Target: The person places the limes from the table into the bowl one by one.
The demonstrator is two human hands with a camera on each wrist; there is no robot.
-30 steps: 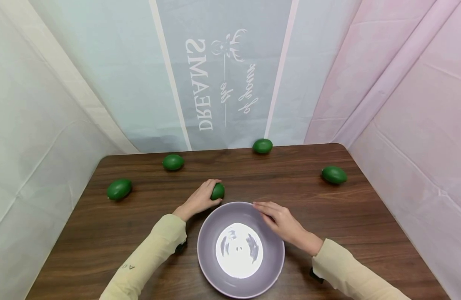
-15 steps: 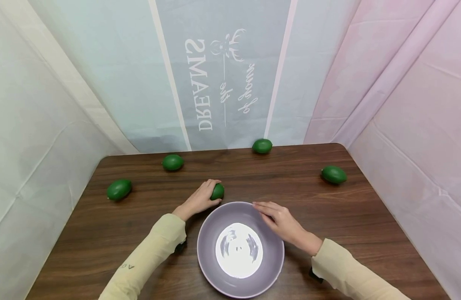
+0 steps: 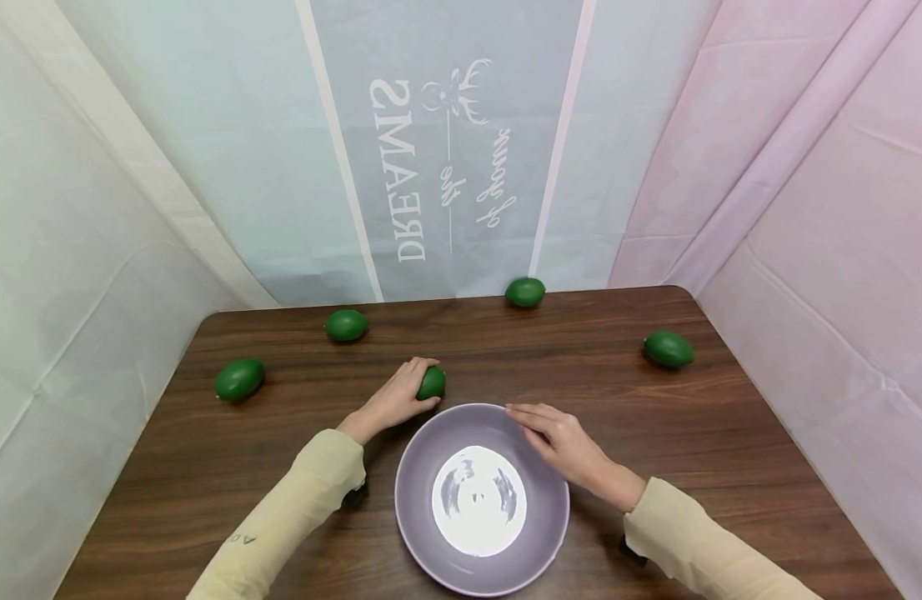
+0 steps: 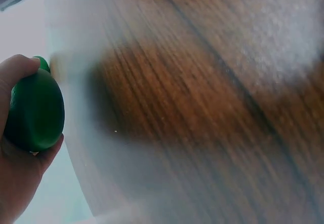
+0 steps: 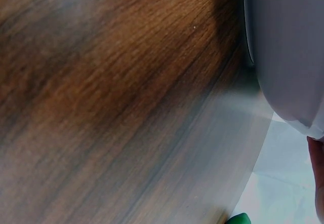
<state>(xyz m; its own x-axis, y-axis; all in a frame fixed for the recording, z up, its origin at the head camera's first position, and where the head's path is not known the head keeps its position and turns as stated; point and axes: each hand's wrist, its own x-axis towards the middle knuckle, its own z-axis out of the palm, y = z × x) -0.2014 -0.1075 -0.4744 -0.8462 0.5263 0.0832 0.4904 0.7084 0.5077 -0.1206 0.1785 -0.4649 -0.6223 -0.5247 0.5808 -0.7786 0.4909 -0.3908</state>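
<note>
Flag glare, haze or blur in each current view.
Head: hard white glare in the bottom of the purple bowl; backdrop lettering reads crisp. Left wrist: whitish haze washes over parts of the table, brightest patch upper right; held green fruit looks shaded. Right wrist: milky patches on the wood, grain soft; bowl wall dim, little texture.

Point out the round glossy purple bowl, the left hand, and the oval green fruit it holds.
Round glossy purple bowl [image 3: 479, 500], head view: its bare inner floor.
Left hand [image 3: 393, 400], head view: the back of the hand.
Oval green fruit [image 4: 38, 110], left wrist view: the middle of its exposed side.
</note>
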